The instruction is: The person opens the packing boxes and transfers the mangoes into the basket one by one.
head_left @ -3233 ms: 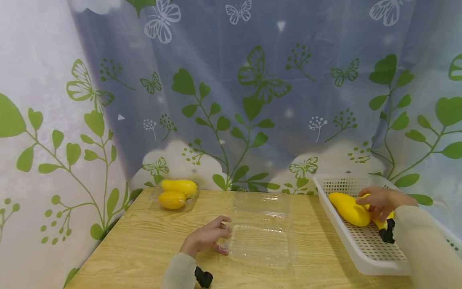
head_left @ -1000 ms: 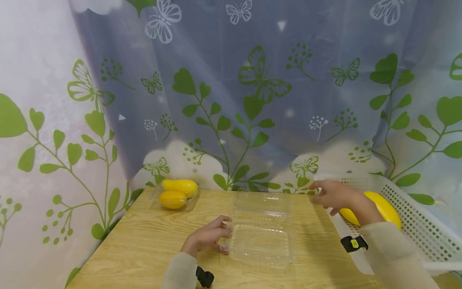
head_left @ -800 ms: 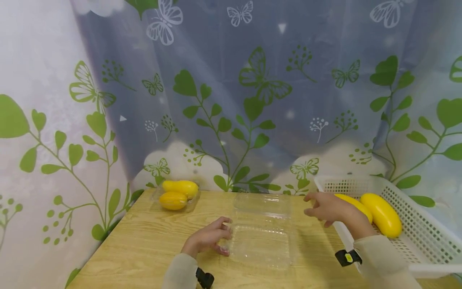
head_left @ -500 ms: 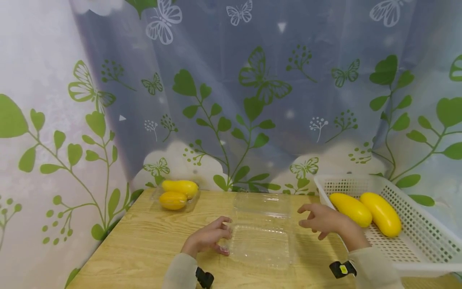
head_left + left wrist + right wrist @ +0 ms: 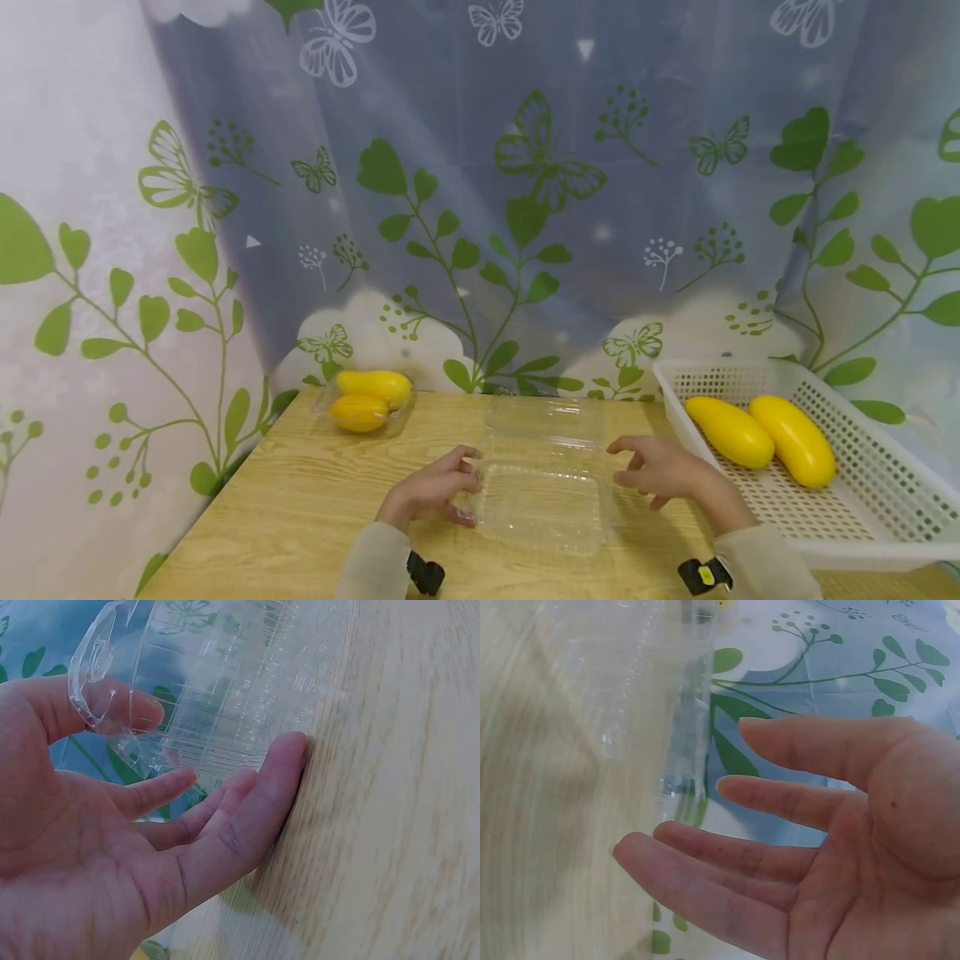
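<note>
A clear plastic clamshell box (image 5: 540, 508) lies with its lid (image 5: 543, 421) folded back on the wooden table. My left hand (image 5: 431, 490) is at the box's left side; in the left wrist view its relaxed fingers (image 5: 251, 802) rest against the plastic and the table, and the thumb shows through the clear rim. At the right side hovers my right hand (image 5: 667, 475), its fingers loosely extended and holding nothing; in the right wrist view a gap separates them from the plastic. Two smooth, elongated yellow squash-like fruits (image 5: 729, 432) (image 5: 792, 440) lie side by side in the white basket (image 5: 832, 546).
Another clear box (image 5: 397, 421), at the table's back left, contains two yellow fruits (image 5: 360, 413). The perforated basket walls rise just right of my right hand. A leaf-and-butterfly patterned curtain (image 5: 465, 275) hangs behind the table (image 5: 300, 517).
My right hand has moved left out of the basket, away from the yellow fruits, down to the clear box's right side. The left hand has stayed at the box.
</note>
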A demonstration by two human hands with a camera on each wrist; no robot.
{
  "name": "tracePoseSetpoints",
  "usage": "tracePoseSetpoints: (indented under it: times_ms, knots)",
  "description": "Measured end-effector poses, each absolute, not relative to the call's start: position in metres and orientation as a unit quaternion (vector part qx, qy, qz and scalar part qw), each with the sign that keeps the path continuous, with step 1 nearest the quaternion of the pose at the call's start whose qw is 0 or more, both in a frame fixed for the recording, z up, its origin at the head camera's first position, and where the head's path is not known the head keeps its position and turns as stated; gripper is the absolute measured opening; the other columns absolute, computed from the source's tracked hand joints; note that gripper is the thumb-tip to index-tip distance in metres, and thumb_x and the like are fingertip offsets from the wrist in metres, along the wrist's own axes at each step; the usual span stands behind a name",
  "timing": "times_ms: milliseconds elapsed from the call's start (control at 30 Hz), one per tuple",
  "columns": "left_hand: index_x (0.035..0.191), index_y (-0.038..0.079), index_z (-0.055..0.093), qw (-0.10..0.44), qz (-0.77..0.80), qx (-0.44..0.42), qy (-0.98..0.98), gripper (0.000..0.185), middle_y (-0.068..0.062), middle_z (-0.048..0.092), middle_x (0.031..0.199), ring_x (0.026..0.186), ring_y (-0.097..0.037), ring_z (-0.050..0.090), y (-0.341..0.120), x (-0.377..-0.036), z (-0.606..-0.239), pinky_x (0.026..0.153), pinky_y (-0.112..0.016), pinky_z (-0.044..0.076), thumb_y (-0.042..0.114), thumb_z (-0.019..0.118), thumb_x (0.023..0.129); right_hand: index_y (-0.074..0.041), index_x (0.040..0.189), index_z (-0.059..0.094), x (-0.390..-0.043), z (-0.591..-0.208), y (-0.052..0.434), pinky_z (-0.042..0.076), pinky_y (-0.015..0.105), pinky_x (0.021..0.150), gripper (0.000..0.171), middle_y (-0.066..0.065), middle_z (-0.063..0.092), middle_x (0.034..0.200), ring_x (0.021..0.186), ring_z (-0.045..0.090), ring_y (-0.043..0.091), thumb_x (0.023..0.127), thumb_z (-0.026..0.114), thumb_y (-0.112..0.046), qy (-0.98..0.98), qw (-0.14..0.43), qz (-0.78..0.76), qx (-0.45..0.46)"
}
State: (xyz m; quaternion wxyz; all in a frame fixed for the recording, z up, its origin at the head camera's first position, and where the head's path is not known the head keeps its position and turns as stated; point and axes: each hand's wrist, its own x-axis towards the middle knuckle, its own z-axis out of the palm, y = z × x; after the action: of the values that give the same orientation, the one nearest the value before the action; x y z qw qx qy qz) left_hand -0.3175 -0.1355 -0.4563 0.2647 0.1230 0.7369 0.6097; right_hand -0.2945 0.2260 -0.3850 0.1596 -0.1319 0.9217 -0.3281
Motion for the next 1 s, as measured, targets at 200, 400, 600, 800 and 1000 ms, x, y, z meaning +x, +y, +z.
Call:
tracePoseSetpoints:
  times_ms: [200, 400, 600, 800, 1000]
  knots:
    - [0.155, 0.0, 0.027, 0.267, 0.609, 0.128, 0.736, 0.062, -0.029, 0.04, 0.145, 0.124, -0.033, 0.053, -0.134, -0.318, -0.458, 0.076, -0.041, 0.067, 0.01, 0.054, 0.101, 0.0, 0.148, 0.049, -0.293, -0.396, 0.224, 0.064, 0.038, 0.059, 0.058, 0.014, 0.068, 0.102, 0.08, 0.067, 0.024, 0.096, 0.07, -0.016, 0.921, 0.139, -0.336, -0.137]
    - [0.154, -0.001, 0.026, 0.26, 0.61, 0.133, 0.737, 0.06, -0.03, 0.039, 0.145, 0.125, -0.035, 0.052, -0.136, -0.318, -0.455, 0.077, -0.044, 0.067, 0.009, 0.053, 0.101, 0.001, 0.146, 0.05, -0.298, -0.404, 0.22, 0.064, 0.039, 0.059, 0.055, 0.016, 0.068, 0.102, 0.074, 0.068, 0.025, 0.096, 0.07, -0.012, 0.916, 0.122, -0.355, -0.139]
    - [0.155, -0.001, 0.025, 0.263, 0.603, 0.135, 0.741, 0.061, -0.029, 0.04, 0.143, 0.122, -0.033, 0.053, -0.136, -0.319, -0.454, 0.078, -0.044, 0.067, 0.009, 0.053, 0.101, 0.002, 0.138, 0.058, -0.298, -0.408, 0.216, 0.065, 0.039, 0.061, 0.047, 0.018, 0.068, 0.105, 0.074, 0.069, 0.024, 0.095, 0.071, -0.009, 0.915, 0.12, -0.365, -0.123]
    - [0.155, 0.0, 0.025, 0.265, 0.597, 0.137, 0.745, 0.063, -0.028, 0.042, 0.143, 0.119, -0.031, 0.056, -0.135, -0.32, -0.457, 0.077, -0.041, 0.067, 0.01, 0.054, 0.101, 0.007, 0.135, 0.059, -0.297, -0.409, 0.214, 0.065, 0.037, 0.063, 0.043, 0.02, 0.068, 0.111, 0.082, 0.069, 0.023, 0.095, 0.069, -0.005, 0.912, 0.121, -0.378, -0.107]
    - [0.157, 0.001, 0.025, 0.264, 0.593, 0.133, 0.749, 0.066, -0.031, 0.034, 0.15, 0.121, -0.033, 0.056, -0.134, -0.319, -0.457, 0.078, -0.042, 0.067, 0.011, 0.055, 0.099, 0.013, 0.136, 0.056, -0.298, -0.41, 0.213, 0.066, 0.036, 0.065, 0.045, 0.021, 0.068, 0.111, 0.08, 0.069, 0.023, 0.095, 0.066, -0.001, 0.906, 0.123, -0.395, -0.095]
